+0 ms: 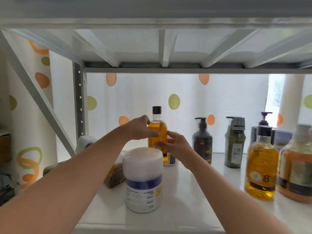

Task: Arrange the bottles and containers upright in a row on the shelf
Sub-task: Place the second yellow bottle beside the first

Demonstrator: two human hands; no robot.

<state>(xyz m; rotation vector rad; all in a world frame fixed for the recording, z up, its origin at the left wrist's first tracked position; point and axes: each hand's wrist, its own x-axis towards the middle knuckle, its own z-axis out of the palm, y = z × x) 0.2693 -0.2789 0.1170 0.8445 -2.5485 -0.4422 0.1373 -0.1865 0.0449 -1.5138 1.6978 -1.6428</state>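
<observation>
A tall clear bottle of yellow liquid [157, 127] with a black cap stands upright at the back middle of the white shelf [185, 191]. My left hand [141, 128] grips its left side and my right hand [175, 146] holds its right side lower down. A white jar with a blue band [143, 179] stands upright in front of it. Another white and blue container [170, 160] is half hidden behind my right hand. On the left a brown bottle [114, 174] lies on its side.
Upright to the right stand a dark pump bottle [202, 141], a grey-green pump bottle [235, 142], a yellow pump bottle [261, 166] and an orange-labelled container [297, 168]. A metal shelf post [79, 102] rises on the left. The upper shelf's underside [165, 48] hangs close overhead.
</observation>
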